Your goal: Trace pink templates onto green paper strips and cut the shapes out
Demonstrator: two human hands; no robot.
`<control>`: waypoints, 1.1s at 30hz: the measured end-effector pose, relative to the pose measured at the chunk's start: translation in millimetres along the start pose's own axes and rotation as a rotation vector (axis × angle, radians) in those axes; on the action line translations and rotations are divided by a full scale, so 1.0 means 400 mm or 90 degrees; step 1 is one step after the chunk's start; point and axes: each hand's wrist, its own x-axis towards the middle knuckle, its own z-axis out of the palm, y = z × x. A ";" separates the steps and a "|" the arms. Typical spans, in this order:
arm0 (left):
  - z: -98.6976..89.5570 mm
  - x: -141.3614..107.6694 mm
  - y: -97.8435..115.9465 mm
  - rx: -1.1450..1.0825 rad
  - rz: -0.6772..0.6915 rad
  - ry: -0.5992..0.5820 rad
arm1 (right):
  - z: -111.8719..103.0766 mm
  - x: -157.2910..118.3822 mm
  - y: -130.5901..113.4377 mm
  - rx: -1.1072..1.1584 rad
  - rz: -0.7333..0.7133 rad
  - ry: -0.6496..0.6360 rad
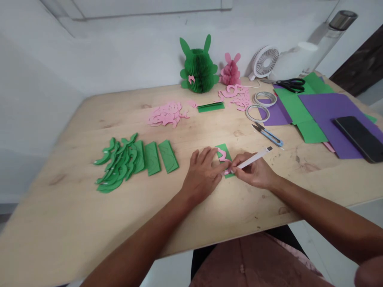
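Note:
My right hand (254, 170) grips a white pen (253, 158) with a dark end, its tip down by a small green paper strip (228, 150). A curved pink paper cutout (222, 154) lies on that strip, partly hidden by my fingers. My left hand (203, 172) rests flat with its fingers spread, its fingertips pressing the cutout and strip to the table. Left of it lie green paper rectangles (168, 156) with drawn curves, and beside them a pile of curved green cutouts (115, 169).
Behind my hands are pink cutouts (166, 114), a folded green strip (211, 107), a green paper bunny (200, 71) and a pink one (230, 71). Toward the right lie blue thread snips (271, 136), tape rolls (257, 114), black scissors (291, 85), purple paper (326, 115) and a phone (359, 137).

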 end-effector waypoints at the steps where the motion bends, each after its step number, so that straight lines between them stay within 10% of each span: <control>1: 0.001 0.000 0.000 0.000 0.000 0.001 | 0.000 0.000 0.001 -0.006 -0.003 0.000; 33: -0.002 0.000 0.001 0.005 0.001 0.008 | 0.000 -0.003 0.008 -0.055 -0.014 -0.001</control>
